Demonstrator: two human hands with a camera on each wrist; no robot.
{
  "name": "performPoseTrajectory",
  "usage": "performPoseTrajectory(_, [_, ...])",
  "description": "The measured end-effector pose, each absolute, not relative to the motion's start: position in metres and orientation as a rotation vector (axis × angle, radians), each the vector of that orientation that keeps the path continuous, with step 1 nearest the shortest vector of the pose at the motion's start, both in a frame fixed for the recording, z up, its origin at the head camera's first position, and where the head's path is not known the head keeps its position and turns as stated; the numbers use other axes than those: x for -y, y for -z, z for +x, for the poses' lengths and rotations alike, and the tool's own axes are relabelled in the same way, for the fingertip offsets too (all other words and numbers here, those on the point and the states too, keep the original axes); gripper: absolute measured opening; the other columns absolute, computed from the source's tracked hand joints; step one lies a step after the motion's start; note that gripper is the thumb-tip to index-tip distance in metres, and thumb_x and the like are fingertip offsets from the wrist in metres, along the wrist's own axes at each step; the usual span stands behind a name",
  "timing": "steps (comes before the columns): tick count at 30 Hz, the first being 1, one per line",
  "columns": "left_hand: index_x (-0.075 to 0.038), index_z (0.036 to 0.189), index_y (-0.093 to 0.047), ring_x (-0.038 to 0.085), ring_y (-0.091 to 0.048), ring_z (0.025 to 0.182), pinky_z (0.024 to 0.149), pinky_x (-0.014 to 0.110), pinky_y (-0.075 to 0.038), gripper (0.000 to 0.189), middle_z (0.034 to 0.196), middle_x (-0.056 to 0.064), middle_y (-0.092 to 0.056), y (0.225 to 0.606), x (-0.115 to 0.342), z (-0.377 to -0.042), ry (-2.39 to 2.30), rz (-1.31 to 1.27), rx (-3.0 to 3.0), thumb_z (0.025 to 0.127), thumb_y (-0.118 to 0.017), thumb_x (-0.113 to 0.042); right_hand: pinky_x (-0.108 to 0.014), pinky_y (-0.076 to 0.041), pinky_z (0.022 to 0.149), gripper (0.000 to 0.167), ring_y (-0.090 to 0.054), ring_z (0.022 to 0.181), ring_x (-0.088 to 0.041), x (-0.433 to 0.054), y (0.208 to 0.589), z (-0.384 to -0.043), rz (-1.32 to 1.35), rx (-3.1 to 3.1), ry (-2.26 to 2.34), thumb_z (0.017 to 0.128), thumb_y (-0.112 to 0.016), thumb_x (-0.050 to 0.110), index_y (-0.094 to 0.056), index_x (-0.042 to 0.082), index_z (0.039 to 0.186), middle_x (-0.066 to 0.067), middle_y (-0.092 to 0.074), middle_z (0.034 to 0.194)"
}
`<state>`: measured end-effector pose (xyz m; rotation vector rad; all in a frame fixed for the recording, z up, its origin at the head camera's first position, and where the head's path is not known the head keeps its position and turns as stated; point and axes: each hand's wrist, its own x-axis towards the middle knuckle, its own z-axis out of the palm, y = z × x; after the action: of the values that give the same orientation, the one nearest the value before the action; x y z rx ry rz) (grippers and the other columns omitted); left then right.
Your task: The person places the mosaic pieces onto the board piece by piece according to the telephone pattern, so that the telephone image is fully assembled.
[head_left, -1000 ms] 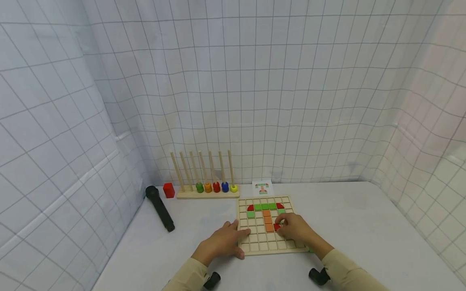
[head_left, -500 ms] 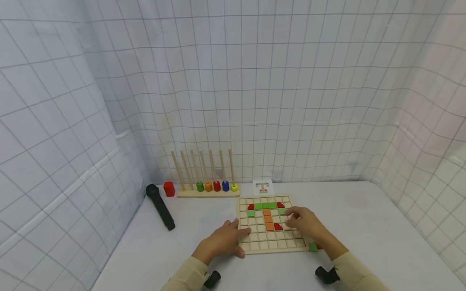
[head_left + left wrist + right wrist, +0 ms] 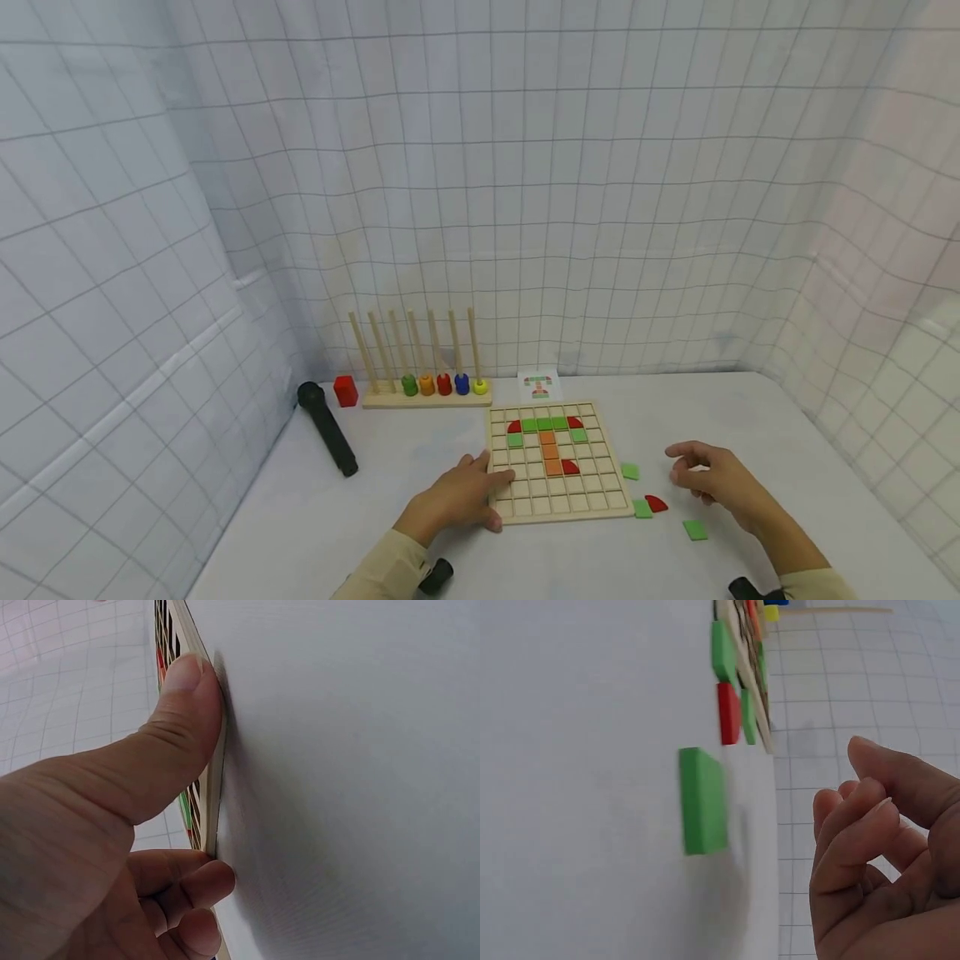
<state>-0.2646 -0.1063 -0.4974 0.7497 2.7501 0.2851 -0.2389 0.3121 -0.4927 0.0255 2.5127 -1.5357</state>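
A wooden grid board (image 3: 528, 506) lies on the white table with red, green and orange tiles forming a T-like pattern. My left hand (image 3: 461, 496) rests at its near left corner, index finger over the grid and thumb at the edge; in the left wrist view the thumb (image 3: 180, 727) lies along the wooden rim. Right of the board, my right hand (image 3: 716, 483) hovers with loosely bent fingers and holds nothing. Near it lie three green square tiles, including the nearest green tile (image 3: 695, 530), and a red quarter-round tile (image 3: 656, 503). A red quarter-round piece (image 3: 570, 467) sits beside the orange column (image 3: 552, 454).
Behind the board stands a pattern card (image 3: 539, 387). A wooden peg rack (image 3: 427, 400) with colored beads is at the back left, beside a red block (image 3: 346, 391) and a black microphone-like object (image 3: 327, 429). Grid-lined white sheets (image 3: 525, 208) enclose the table.
My right hand has let go of the red quarter-round piece on the board and moved right, off the board, uncovering the loose tiles. My left hand stays at the board's corner.
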Motion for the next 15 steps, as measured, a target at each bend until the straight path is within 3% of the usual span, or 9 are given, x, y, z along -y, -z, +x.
performPoseTrajectory(4, [-0.034, 0.148, -0.055, 0.037, -0.043, 0.139, 0.106, 0.05, -0.045, 0.081, 0.158, 0.022, -0.04, 0.5, 0.106, -0.267, -0.299, 0.748, -2.749, 0.074, -0.086, -0.047, -0.029, -0.046, 0.057, 0.052, -0.052, 0.07, -0.018, -0.312, 0.506, -0.236, -0.043, -2.449, 1.519, 0.088, -0.077, 0.015, -0.059, 0.0, 0.134, -0.012, -0.06, 0.111])
performPoseTrajectory(8, [-0.035, 0.148, -0.055, 0.037, -0.044, 0.137, 0.106, 0.05, -0.045, 0.081, 0.158, 0.022, -0.04, 0.502, 0.107, -0.268, -0.306, 0.746, -2.751, 0.073, -0.086, -0.048, -0.028, -0.045, 0.056, 0.056, -0.055, 0.081, -0.022, -0.308, 0.514, -0.235, -0.106, -2.427, 1.495, 0.086, -0.08, 0.017, -0.059, 0.003, 0.136, -0.014, -0.059, 0.115])
performPoseTrajectory(15, [-0.035, 0.147, -0.056, 0.036, -0.044, 0.138, 0.106, 0.05, -0.045, 0.081, 0.158, 0.021, -0.04, 0.501, 0.106, -0.268, -0.305, 0.728, -2.748, 0.073, -0.086, -0.048, -0.031, -0.045, 0.082, 0.05, -0.053, 0.1, -0.023, -0.301, 0.522, -0.233, -0.219, -2.573, 1.277, 0.08, -0.085, 0.018, -0.067, 0.01, 0.126, -0.007, -0.062, 0.111])
